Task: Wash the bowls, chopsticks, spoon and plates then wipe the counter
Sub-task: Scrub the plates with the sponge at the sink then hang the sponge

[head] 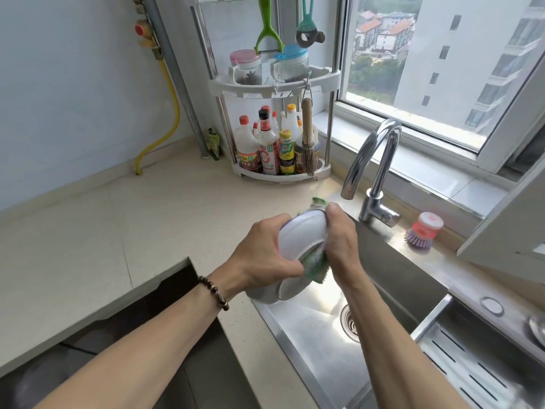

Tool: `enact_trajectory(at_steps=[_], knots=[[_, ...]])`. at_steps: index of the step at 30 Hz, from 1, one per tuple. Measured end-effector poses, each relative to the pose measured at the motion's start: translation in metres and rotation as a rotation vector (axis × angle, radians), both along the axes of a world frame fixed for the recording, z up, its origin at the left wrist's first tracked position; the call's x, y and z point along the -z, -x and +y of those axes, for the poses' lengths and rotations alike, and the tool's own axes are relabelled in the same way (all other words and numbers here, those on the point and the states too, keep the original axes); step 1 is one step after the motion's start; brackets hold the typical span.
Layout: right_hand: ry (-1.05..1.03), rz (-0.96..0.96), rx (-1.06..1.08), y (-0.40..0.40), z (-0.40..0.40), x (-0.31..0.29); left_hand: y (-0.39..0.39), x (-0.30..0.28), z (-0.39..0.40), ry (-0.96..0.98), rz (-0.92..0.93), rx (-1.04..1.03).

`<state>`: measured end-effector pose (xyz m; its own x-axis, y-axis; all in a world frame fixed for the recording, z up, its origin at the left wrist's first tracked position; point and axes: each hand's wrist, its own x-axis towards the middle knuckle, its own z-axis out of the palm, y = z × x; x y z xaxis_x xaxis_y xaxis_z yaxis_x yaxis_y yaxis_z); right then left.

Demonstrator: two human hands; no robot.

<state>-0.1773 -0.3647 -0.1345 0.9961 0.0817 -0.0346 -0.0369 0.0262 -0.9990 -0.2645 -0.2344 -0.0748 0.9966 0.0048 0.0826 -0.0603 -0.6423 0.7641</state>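
Observation:
My left hand [267,255] grips a white bowl [300,237] by its rim and holds it tilted above the left end of the steel sink [309,329]. Pressed against the bowl is a green and white sponge cloth [317,265], which my right hand [342,243] grips, its fingers wrapped over the bowl's far side. A second white bowl or plate [274,293] sits just under the first one, partly hidden by my left hand. No chopsticks or spoon are in sight.
A chrome tap [374,172] arches over the sink's back edge. A pink and purple dish brush [423,231] lies on the ledge. A corner rack [280,137] of sauce bottles stands on the beige counter [118,231]. A perforated drain tray [477,364] sits at right.

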Motion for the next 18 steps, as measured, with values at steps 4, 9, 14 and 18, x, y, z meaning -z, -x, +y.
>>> enact_trajectory(at_steps=[4, 9, 14, 18], knots=[[-0.176, 0.385, 0.046, -0.002, -0.009, 0.012, 0.010, 0.005, 0.005, 0.225, -0.099, -0.085], [0.245, -0.016, 0.005, -0.015, -0.021, -0.004, 0.015, 0.017, 0.030, 0.380, 0.131, -0.084], [0.567, -0.415, -0.222, -0.013, -0.006, -0.025, -0.015, -0.009, 0.023, -0.007, 0.245, 0.052], [0.507, -0.535, -0.111, 0.016, 0.010, -0.021, -0.016, -0.001, 0.016, 0.008, 0.199, -0.005]])
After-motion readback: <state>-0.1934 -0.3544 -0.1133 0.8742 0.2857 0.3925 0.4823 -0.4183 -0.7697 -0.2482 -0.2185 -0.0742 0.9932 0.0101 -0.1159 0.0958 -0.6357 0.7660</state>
